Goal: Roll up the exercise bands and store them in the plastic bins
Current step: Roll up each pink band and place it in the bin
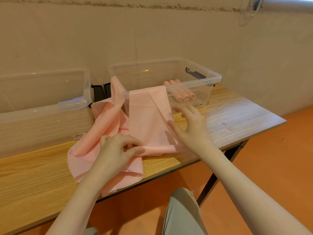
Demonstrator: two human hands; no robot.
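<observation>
A long pink exercise band (145,119) hangs over the front rim of the right clear bin (194,87) and spreads crumpled across the wooden table (228,116). My left hand (116,150) pinches the band's near edge between thumb and fingers. My right hand (191,126) hovers with fingers spread and straight at the band's right edge, holding nothing. Three rolled pink bands (184,96) lie side by side inside the right bin.
A second clear bin (50,109) stands on the table at the left, with black latch handles (100,93) between the two bins. A beige wall runs close behind. The table's front edge is near my knees (183,214), above an orange floor.
</observation>
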